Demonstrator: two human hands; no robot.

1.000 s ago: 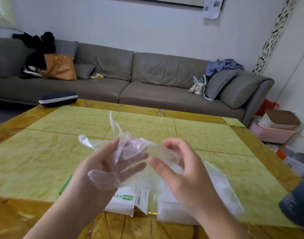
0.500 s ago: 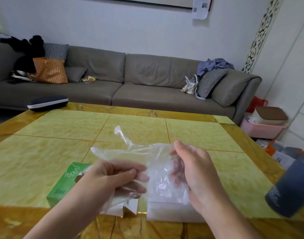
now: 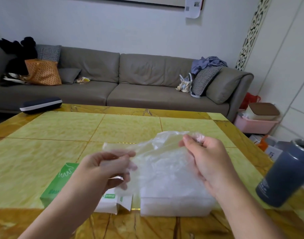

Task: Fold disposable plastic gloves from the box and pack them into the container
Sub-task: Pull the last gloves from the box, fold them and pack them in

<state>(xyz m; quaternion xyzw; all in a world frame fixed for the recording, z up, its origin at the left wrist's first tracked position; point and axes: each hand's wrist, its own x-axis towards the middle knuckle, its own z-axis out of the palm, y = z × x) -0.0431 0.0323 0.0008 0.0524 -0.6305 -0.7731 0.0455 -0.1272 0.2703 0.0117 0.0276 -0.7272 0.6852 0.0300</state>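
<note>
Glove [image 3: 158, 152] hangs stretched and unfolded between your left hand [image 3: 109, 167] and right hand [image 3: 206, 157], both pinching it above the container [image 3: 175, 204]; folding and packing remain.

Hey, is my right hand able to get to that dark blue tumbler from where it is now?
Probably yes. The dark blue tumbler stands just right of the right hand with nothing between them. But that hand's fingers pinch the plastic glove, shared with the left hand, so it must let go first.
</note>
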